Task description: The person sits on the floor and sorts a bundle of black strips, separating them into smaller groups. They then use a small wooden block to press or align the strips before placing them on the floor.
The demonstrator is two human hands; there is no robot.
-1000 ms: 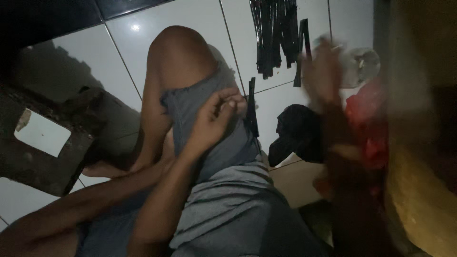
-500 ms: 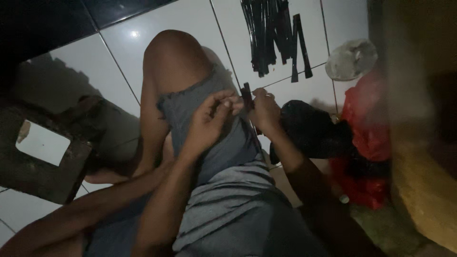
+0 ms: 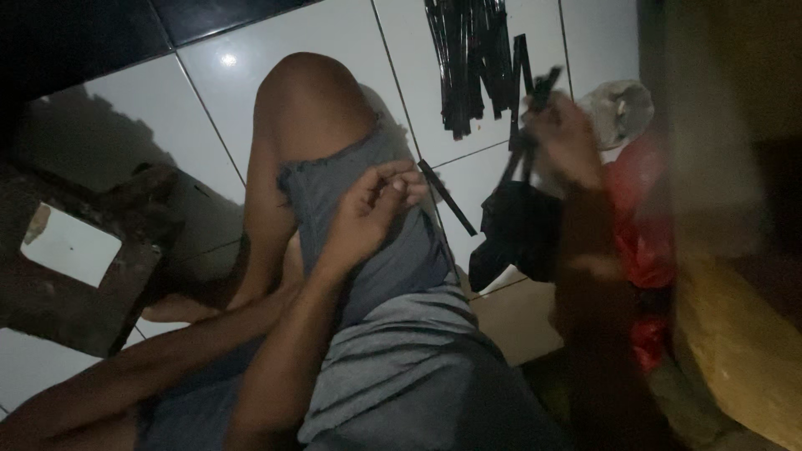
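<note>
Left hand is resting on the grey-shorts thigh, fingers curling around the end of 1 thin black strip that is sticking out toward the right hand. Right hand, blurred, is gripping several black strips, slim, flat, dark. Just beyond it a pile of black strips is lying on white tile; a black bag is sitting below it.

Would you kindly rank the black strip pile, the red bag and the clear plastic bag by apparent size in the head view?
1. Red bag, partly hidden by the right arm.
2. Black strip pile, close to it, so unsure.
3. Clear plastic bag, smallest.
</note>
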